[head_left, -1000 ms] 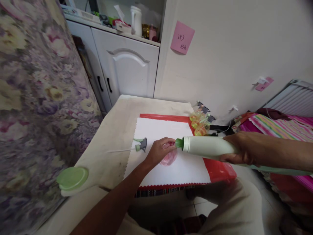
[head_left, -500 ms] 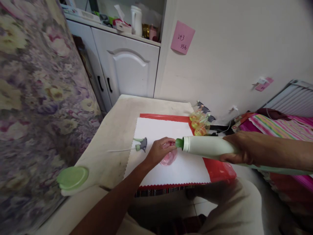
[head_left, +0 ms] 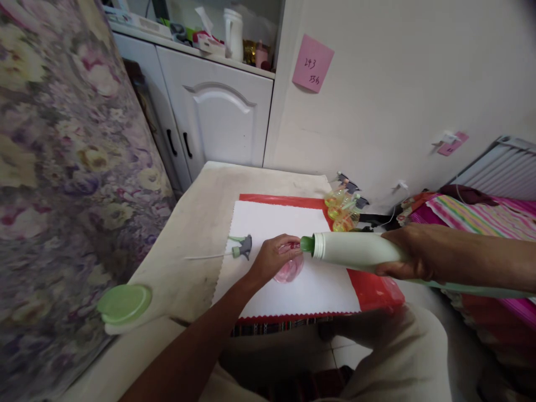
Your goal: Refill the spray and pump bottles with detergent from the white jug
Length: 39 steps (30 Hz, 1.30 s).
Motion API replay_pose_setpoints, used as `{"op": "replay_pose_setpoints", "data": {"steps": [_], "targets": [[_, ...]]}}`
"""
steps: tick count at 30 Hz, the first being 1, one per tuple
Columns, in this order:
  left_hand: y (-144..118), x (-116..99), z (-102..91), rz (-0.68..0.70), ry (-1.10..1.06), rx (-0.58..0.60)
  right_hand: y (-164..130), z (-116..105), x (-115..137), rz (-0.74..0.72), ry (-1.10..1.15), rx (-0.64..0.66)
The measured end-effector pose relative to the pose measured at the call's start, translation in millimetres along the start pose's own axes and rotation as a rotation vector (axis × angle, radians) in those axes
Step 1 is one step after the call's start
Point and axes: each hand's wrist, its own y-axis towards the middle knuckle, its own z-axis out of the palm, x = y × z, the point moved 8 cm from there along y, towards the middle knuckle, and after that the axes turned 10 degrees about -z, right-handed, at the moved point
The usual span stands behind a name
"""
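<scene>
My left hand (head_left: 274,258) is closed around the neck of a pink transparent spray bottle (head_left: 290,271) standing on a white sheet (head_left: 318,290). In my right hand (head_left: 408,254) is a pale green pitcher (head_left: 355,248), tipped nearly level with its green spout at the pink bottle's mouth. Whether liquid runs from the spout I cannot make out. Left of the bottle lies a grey and green spray head (head_left: 242,247) with a long white tube. A green lid (head_left: 124,304) rests at the table's near left edge.
Several yellow spray bottles (head_left: 343,209) stand at the table's back right corner. Red material (head_left: 372,290) lies under the white sheet. A cream-covered table (head_left: 188,223) carries it all. A floral curtain (head_left: 62,167) hangs at left, and a white cabinet (head_left: 218,106) is behind.
</scene>
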Motion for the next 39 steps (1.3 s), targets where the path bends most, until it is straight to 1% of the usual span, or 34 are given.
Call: {"op": "replay_pose_setpoints", "data": {"steps": [9,16,24,30,39], "targets": [[-0.3,1.3,0.3,0.001,-0.024,0.002,-1.6,0.2,0.9,-0.029,0.008,-0.007],[0.6,1.8,0.4,-0.001,-0.025,0.002,1.0,2.8,-4.8,-0.022,-0.007,-0.009],[-1.2,-2.0,0.5,-0.02,-0.022,0.003,-0.3,-0.3,-0.9,-0.005,0.035,-0.02],[-1.4,-1.5,1.0,-0.023,-0.04,0.008,0.5,-0.4,-2.6,0.001,0.051,-0.045],[-1.6,-2.7,0.4,-0.021,-0.041,0.007,-1.4,-1.0,4.3,-0.006,0.038,-0.001]]}}
